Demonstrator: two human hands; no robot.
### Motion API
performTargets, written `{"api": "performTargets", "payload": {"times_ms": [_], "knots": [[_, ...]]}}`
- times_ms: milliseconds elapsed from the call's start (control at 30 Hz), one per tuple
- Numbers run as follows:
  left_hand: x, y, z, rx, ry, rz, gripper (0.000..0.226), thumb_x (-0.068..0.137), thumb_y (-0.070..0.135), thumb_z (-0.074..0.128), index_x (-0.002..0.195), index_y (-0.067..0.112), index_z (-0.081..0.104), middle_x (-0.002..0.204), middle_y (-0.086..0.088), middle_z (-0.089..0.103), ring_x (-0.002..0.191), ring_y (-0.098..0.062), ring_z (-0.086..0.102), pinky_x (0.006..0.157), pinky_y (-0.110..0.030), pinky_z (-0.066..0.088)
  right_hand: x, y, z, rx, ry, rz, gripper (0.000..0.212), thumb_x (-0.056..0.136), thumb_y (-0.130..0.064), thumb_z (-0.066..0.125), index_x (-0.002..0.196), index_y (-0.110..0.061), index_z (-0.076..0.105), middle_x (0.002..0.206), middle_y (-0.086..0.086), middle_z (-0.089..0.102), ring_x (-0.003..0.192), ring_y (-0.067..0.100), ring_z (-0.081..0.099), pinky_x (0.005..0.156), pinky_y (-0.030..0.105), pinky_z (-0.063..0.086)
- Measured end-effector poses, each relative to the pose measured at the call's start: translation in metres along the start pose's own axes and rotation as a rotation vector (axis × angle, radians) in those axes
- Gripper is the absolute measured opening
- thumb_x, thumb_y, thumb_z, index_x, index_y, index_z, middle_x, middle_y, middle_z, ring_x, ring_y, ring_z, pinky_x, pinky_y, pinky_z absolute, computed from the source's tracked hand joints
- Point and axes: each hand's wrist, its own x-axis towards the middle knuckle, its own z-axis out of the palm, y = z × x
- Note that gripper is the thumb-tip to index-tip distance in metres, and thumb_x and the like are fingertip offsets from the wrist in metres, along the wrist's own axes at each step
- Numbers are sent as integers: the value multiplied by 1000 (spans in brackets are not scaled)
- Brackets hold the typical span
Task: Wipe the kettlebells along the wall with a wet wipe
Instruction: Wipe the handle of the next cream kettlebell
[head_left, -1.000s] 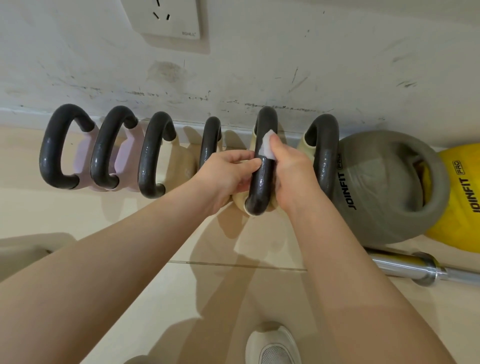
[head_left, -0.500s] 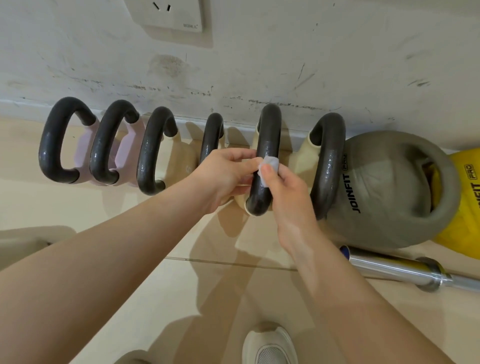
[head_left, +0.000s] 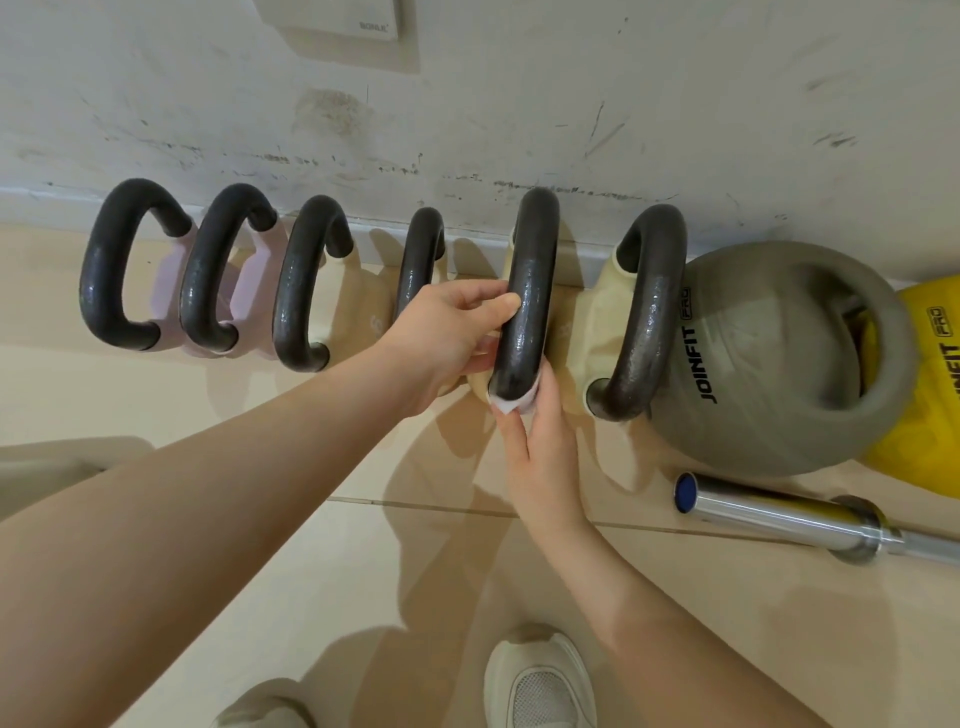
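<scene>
The right hand (head_left: 540, 447) has slid the wet wipe (head_left: 511, 404) down to the bottom of the dark handle (head_left: 527, 301) in the middle of the frame and pinches it there, the left hand (head_left: 447, 332) grips the handle, so this one looks almost clean

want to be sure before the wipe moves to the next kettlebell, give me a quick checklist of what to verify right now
1. Wet wipe in the right hand: ok, pinched against the near end of the handle.
2. Left hand steadying the handle: ok, fingers curled round its middle.
3. This handle wiped: ok where visible, its top looks glossy; underside cannot tell.
4. Cream body under the handle wiped: cannot tell, mostly hidden by both hands.
5. Next handle to the right free to reach: ok, nothing on it.
6. Barbell end on the floor clear of the shoe: ok, apart.
</scene>
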Motion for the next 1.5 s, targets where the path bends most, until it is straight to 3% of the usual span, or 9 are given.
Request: {"api": "performTargets", "payload": {"times_ms": [200, 367, 500, 633, 800, 1100, 1200, 1400, 1500], "knots": [[-3, 1, 2, -13, 16, 5, 28, 92, 19, 55, 119, 13, 62, 91, -3, 66, 77, -18, 60, 61, -15, 56, -4, -9, 11, -9, 10, 24, 57, 89, -37, 40, 141, -17, 26, 133, 3, 48, 120, 23, 48, 97, 38, 42], [-2, 0, 3, -7, 11, 29, 22, 93, 18, 54, 113, 16, 64, 92, -6, 64, 83, -22, 54, 63, -16, 55, 11, -32, -1, 246, -32, 48, 25, 98, -24, 38, 114, -43, 32, 104, -21, 52, 91, -12, 52, 78, 12, 40], [-2, 0, 1, 18, -26, 34, 20, 94, 19, 52, 110, 18, 64, 88, -2, 64, 81, -18, 54, 63, -13, 54, 55, -61, -19, 364, -48, 217, 29, 100, -31, 31, 124, -21, 45, 106, -3, 58, 96, 10, 58, 82, 27, 48], [2, 6, -4, 152, -92, 23, 19, 94, 23, 51, 108, 20, 63, 99, -4, 68, 88, -15, 62, 79, -21, 54, 68, -76, -34, 369, -197, 462, 38, 100, -35, 33, 135, -24, 40, 121, 5, 57, 105, 21, 57, 86, 37, 46], [10, 9, -8, 213, -233, 2, 22, 91, 24, 56, 112, 19, 61, 99, -2, 71, 86, -8, 67, 75, -15, 54, 93, -80, -37, 480, -90, 494, 17, 98, -28, 41, 107, -18, 51, 99, 6, 60, 101, 27, 60, 95, 49, 47], [6, -3, -18, 259, -330, -15, 27, 90, 19, 57, 117, 15, 58, 106, -12, 70, 98, -22, 66, 88, -31, 51, 120, -99, -29, 180, -48, 460, 41, 97, -39, 34, 123, -10, 48, 99, 9, 57, 91, 24, 58, 81, 37, 50], [-4, -16, -26, 269, -357, 20, 29, 90, 18, 58, 119, 16, 57, 109, -18, 68, 104, -29, 64, 98, -41, 47, 129, -105, -32, 219, -54, 544, 44, 98, -44, 33, 122, -11, 48, 106, 10, 59, 102, 26, 59, 92, 41, 49], [-18, -34, -33, 233, -432, 64, 36, 82, 18, 61, 118, 18, 57, 111, -22, 66, 108, -27, 63, 105, -46, 40, 126, -108, -41, 538, -193, 856, 47, 92, -50, 44, 112, -7, 47, 106, 23, 66, 83, 34, 69, 66, 43, 59], [-21, -40, -29, 240, -446, 93, 31, 84, 13, 61, 114, 18, 58, 96, -13, 66, 99, -25, 64, 102, -48, 43, 124, -101, -46, 704, -232, 921, 49, 93, -44, 47, 116, -1, 49, 104, 28, 67, 83, 36, 70, 67, 44, 59]]}}
